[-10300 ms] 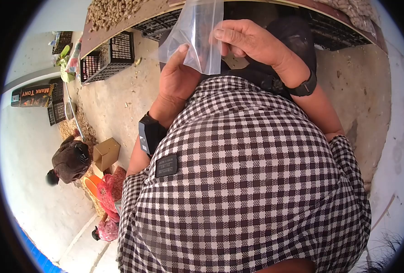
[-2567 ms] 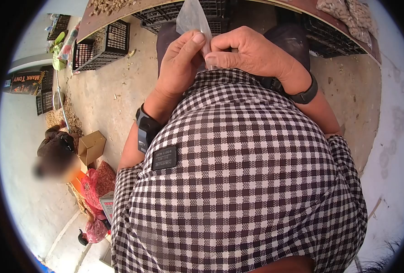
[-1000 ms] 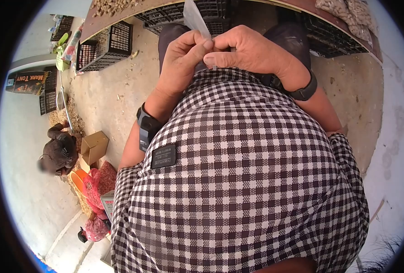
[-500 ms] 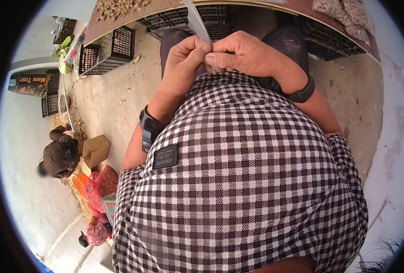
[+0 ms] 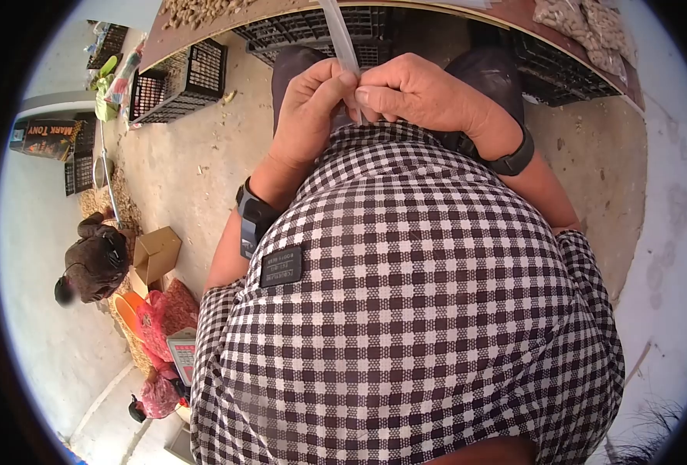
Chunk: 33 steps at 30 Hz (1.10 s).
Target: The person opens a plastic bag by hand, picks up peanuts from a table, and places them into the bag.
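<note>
Close together above my lap, both hands pinch a clear plastic bag (image 5: pixel 339 35), seen almost edge-on as a narrow strip. My left hand (image 5: pixel 309 105) has its thumb and index finger closed on the strip. My right hand (image 5: pixel 425 93) meets it from the other side, thumb and fingertips closed on the same bag. The strip rises past the table edge, and a short end pokes out below the fingers. Part of the bag is hidden behind the fingers.
Ahead is a table (image 5: pixel 281 11) with loose peanuts (image 5: pixel 196 12) at left and filled bags of peanuts (image 5: pixel 583 27) at right. Black crates (image 5: pixel 181 81) stand beneath it and at left. Two other people, a cardboard box (image 5: pixel 156 254) and a scale (image 5: pixel 182 353) are at far left.
The plastic strip leans slightly further right at its top. My hands keep nearly the same place and grip. The background at left has shifted slightly as the view moved.
</note>
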Each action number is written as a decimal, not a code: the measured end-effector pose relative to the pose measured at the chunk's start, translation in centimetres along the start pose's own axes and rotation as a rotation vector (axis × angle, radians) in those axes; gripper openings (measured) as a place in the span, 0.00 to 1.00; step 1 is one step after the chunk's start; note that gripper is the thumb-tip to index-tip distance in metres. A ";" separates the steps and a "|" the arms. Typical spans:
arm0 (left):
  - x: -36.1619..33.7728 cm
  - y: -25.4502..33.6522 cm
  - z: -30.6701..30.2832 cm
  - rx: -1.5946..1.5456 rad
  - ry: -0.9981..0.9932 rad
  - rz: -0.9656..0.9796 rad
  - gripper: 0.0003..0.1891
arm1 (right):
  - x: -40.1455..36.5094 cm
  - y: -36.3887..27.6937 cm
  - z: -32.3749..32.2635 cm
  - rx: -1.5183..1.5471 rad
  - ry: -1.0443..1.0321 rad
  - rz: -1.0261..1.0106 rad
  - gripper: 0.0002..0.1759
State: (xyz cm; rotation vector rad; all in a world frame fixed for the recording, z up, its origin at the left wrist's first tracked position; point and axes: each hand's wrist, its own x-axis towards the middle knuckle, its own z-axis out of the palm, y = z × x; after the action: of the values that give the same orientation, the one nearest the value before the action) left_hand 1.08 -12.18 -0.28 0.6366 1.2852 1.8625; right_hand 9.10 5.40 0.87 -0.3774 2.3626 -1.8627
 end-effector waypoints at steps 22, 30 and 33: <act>0.2 -0.3 -0.2 -0.120 0.006 -0.068 0.05 | 0.1 -0.1 0.2 -0.004 0.002 -0.017 0.21; 0.3 -0.4 -0.4 -0.128 0.010 -0.045 0.04 | 0.1 -0.1 0.2 -0.017 0.008 -0.023 0.19; 0.2 -0.2 -0.1 -0.131 0.019 -0.038 0.05 | 0.1 -0.3 0.1 -0.038 0.002 -0.021 0.19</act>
State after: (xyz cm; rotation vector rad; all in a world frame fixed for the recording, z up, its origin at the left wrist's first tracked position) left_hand 0.91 -12.05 -0.51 0.5228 1.1686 1.9081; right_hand 9.11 5.21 1.16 -0.4054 2.4080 -1.8302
